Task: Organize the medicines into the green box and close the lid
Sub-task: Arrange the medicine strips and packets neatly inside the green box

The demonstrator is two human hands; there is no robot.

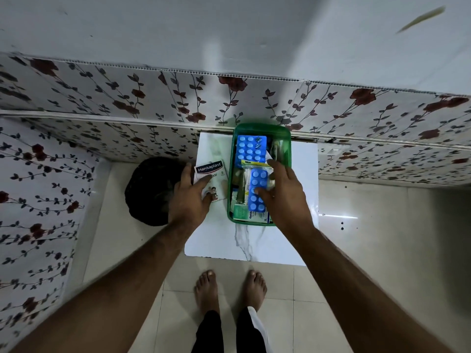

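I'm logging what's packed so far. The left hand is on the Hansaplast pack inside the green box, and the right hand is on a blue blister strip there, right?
Not quite. In the head view the Hansaplast pack under the left hand lies on the white table, outside the green box. The right hand is on the blue blister strip inside it.

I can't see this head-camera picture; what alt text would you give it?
Seen from above, a person's right hand presses a blue blister pack into an open green box of medicines on a white marble-look table. The left hand rests on a Hansaplast packet beside the box; bare feet stand on tiles below.
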